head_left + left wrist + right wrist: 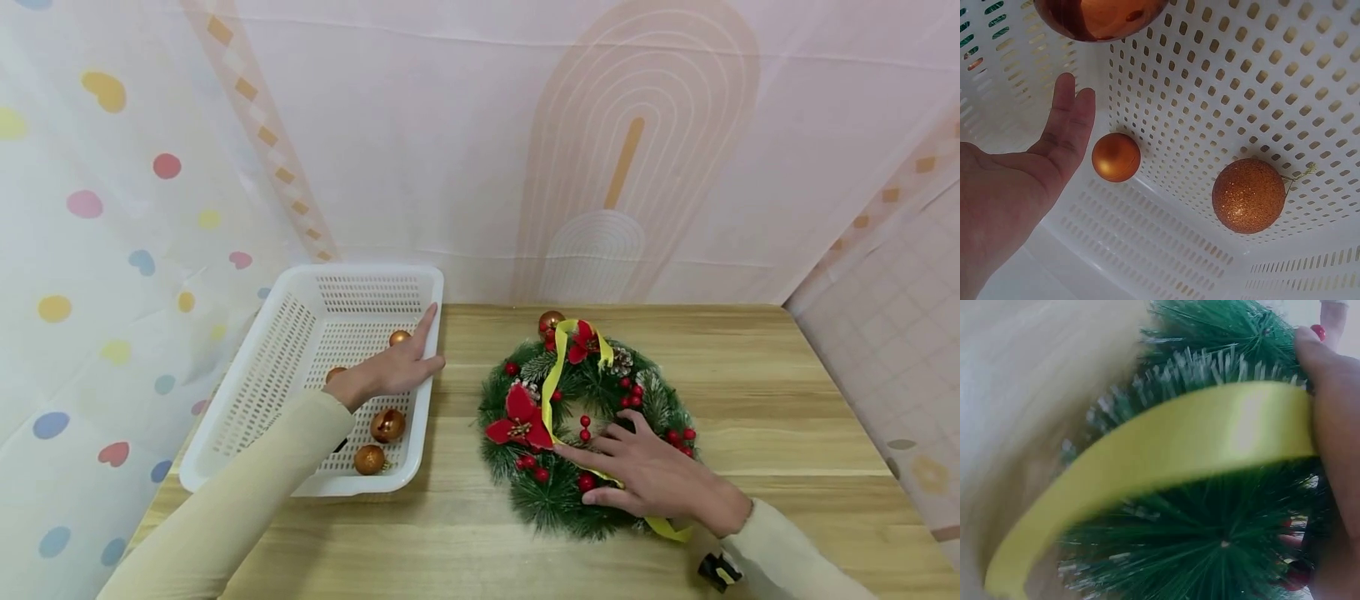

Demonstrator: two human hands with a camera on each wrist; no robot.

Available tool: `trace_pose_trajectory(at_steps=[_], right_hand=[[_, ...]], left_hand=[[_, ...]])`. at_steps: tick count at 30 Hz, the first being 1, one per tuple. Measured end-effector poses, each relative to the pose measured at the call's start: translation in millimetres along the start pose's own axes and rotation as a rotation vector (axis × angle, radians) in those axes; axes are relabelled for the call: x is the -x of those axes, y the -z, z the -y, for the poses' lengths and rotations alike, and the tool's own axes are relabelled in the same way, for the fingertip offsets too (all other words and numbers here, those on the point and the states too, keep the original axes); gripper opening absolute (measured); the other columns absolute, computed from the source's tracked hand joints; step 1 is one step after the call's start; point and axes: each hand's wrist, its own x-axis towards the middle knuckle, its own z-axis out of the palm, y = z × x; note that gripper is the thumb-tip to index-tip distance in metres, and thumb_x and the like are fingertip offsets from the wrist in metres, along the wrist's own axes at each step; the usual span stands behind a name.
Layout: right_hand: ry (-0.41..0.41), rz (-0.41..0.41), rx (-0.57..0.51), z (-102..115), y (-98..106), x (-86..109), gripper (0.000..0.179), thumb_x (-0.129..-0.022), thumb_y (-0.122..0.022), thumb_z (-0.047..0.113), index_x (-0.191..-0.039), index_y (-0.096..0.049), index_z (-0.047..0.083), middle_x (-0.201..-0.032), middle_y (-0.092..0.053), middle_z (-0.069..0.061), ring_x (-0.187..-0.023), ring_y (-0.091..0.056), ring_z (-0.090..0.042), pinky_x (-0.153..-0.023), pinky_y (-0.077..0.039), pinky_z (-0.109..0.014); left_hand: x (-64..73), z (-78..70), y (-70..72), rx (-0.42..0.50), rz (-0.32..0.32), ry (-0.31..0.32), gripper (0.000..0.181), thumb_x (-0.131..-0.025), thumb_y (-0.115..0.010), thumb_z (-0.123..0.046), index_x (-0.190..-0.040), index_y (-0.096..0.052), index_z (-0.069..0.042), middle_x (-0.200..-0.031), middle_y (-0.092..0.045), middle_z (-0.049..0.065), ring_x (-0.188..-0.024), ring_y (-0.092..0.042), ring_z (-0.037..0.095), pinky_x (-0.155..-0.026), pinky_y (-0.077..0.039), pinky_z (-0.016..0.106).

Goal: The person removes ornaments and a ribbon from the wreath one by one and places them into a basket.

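My left hand (401, 367), fingers extended, reaches over the right side of a white plastic basket (255, 367); whether it touches the rim I cannot tell. Inside lie several copper-orange baubles, among them a shiny one (387, 426), a matte one (1116, 157) and a glittery one (1249, 195). My right hand (651, 473) rests with spread fingers on the lower right of a green wreath (547, 500). The wreath bears red poinsettias (520, 421), berries and pinecones. A yellow ribbon (553, 383) loops over it and runs under my right hand. One copper bauble (551, 323) sits at the wreath's top edge.
Basket and wreath are side by side on a wooden table (780, 400). Patterned cloth (420, 167) hangs behind the table and along both sides. A black object (720, 572) is at my right wrist.
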Motion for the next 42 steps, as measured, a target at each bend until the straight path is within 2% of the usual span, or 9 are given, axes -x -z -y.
trace_pose_trajectory(at_steps=[4, 10, 13, 17, 20, 23, 26, 33, 42], right_hand=[[-0.085, -0.03, -0.024, 3, 5, 1.5, 0.072, -0.094, -0.05, 0.065, -0.156, -0.03, 0.033, -0.117, -0.062, 0.008, -0.103, -0.053, -0.014, -0.094, -0.036, -0.054], [-0.292, -0.168, -0.101, 21, 17, -11.4, 0.082, -0.086, -0.06, 0.069, -0.154, -0.037, 0.028, -0.12, -0.056, 0.004, -0.102, -0.048, -0.014, -0.082, -0.031, -0.039], [-0.305, -0.219, -0.195, 34, 20, -24.6, 0.077, -0.089, -0.063, 0.06, -0.152, -0.04, 0.024, -0.121, -0.055, 0.005, -0.104, -0.046, -0.013, -0.085, -0.033, -0.039], [-0.289, -0.259, -0.271, 52, 15, -44.5, 0.071, -0.092, -0.064, 0.053, -0.15, -0.044, 0.018, -0.121, -0.057, 0.0, -0.112, -0.05, -0.02, -0.096, -0.038, -0.048], [-0.38, -0.237, -0.266, 61, 8, -57.4, 0.073, -0.093, -0.06, 0.056, -0.151, -0.041, 0.017, -0.12, -0.058, -0.004, -0.115, -0.052, -0.025, -0.1, -0.035, -0.056], [-0.52, -0.146, -0.249, 66, 0, -65.3, 0.08, -0.091, -0.056, 0.065, -0.154, -0.036, 0.021, -0.123, -0.06, -0.009, -0.117, -0.055, -0.03, -0.102, -0.03, -0.061], [-0.598, -0.06, -0.224, 70, -4, -69.3, 0.087, -0.087, -0.05, 0.075, -0.156, -0.032, 0.025, -0.125, -0.061, -0.014, -0.115, -0.059, -0.035, -0.103, -0.027, -0.064], [-0.626, -0.088, -0.097, 75, -10, -75.6, 0.08, -0.092, -0.043, 0.073, -0.157, -0.029, 0.028, -0.121, -0.064, -0.016, -0.107, -0.062, -0.038, -0.1, -0.031, -0.064], [-0.547, -0.179, 0.035, 73, -21, -71.0, 0.067, -0.094, -0.055, 0.057, -0.153, -0.039, 0.029, -0.104, -0.068, -0.007, -0.092, -0.066, -0.027, -0.092, -0.037, -0.06]], left_hand=[[-1.3, -0.3, -0.1, -0.003, -0.001, -0.004, 0.085, -0.101, -0.041, -0.033, -0.153, 0.026, -0.027, -0.165, 0.01, 0.009, -0.152, -0.007, 0.03, -0.122, -0.009, 0.049], [-2.9, 0.0, -0.3, -0.005, -0.001, -0.004, 0.085, -0.101, -0.041, -0.034, -0.153, 0.026, -0.028, -0.165, 0.011, 0.008, -0.152, -0.006, 0.03, -0.122, -0.009, 0.049], [-2.7, 0.7, 0.2, -0.005, -0.003, -0.007, 0.085, -0.101, -0.041, -0.033, -0.153, 0.026, -0.028, -0.165, 0.011, 0.009, -0.152, -0.006, 0.03, -0.121, -0.009, 0.05], [-2.5, 1.7, 0.7, -0.006, -0.004, -0.008, 0.085, -0.101, -0.041, -0.033, -0.153, 0.027, -0.027, -0.165, 0.011, 0.009, -0.152, -0.005, 0.031, -0.121, -0.008, 0.05], [-2.6, 1.7, 0.5, -0.002, -0.004, -0.015, 0.085, -0.102, -0.04, -0.033, -0.153, 0.026, -0.026, -0.165, 0.013, 0.009, -0.152, -0.004, 0.031, -0.121, -0.008, 0.05], [-2.6, 1.6, -1.0, 0.008, 0.002, -0.017, 0.085, -0.102, -0.04, -0.033, -0.153, 0.026, -0.026, -0.165, 0.015, 0.007, -0.152, -0.002, 0.03, -0.121, -0.007, 0.05], [-2.0, 1.6, -2.1, 0.011, 0.003, -0.012, 0.085, -0.102, -0.041, -0.034, -0.153, 0.026, -0.028, -0.165, 0.013, 0.007, -0.152, -0.006, 0.03, -0.122, -0.009, 0.049], [-2.2, 2.1, -1.7, 0.003, -0.005, -0.022, 0.085, -0.101, -0.041, -0.033, -0.153, 0.026, -0.028, -0.165, 0.011, 0.009, -0.151, -0.011, 0.032, -0.121, -0.01, 0.05], [-1.0, 3.2, -1.0, 0.0, -0.002, -0.015, 0.086, -0.101, -0.041, -0.033, -0.153, 0.027, -0.026, -0.164, 0.015, 0.008, -0.152, -0.006, 0.032, -0.122, -0.007, 0.05]])
